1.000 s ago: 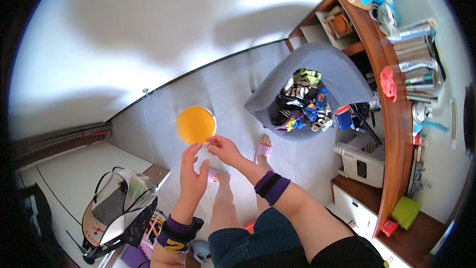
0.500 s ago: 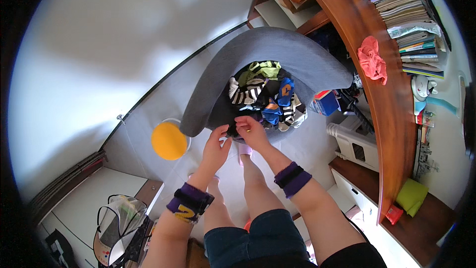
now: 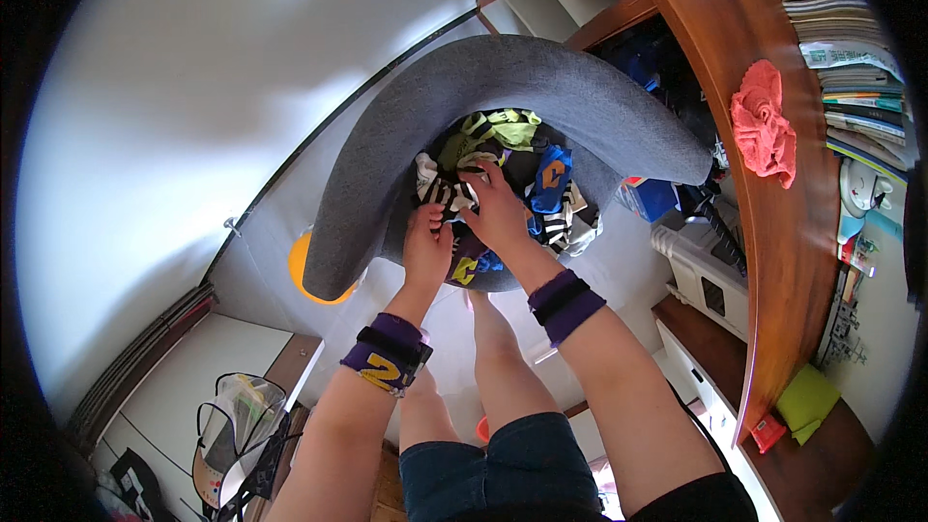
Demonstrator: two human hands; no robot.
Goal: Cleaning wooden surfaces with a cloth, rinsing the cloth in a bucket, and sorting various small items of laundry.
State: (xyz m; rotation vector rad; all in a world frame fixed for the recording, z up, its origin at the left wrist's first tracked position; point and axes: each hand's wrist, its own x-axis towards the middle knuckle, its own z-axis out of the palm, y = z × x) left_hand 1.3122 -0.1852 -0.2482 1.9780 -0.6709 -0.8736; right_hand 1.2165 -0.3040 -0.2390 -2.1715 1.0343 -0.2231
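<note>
Inside the grey felt basket (image 3: 580, 106), both hands, left hand (image 3: 426, 249) and right hand (image 3: 498, 215), pinch a striped sock (image 3: 447, 195).

home room | wooden bookshelf (image 3: 773, 261) | grey chair (image 3: 541, 87) heaped with clothes (image 3: 522, 174)

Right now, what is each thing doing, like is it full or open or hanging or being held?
Grey chair: its seat piled with clothes.
Pile of socks and clothes: jumbled, both hands in it.
Left hand: fingers curled on a striped sock.
Right hand: pressed onto the pile, gripping fabric.
Pink cloth: bunched up on the wooden shelf.
Orange round thing: mostly hidden behind the chair.
</note>
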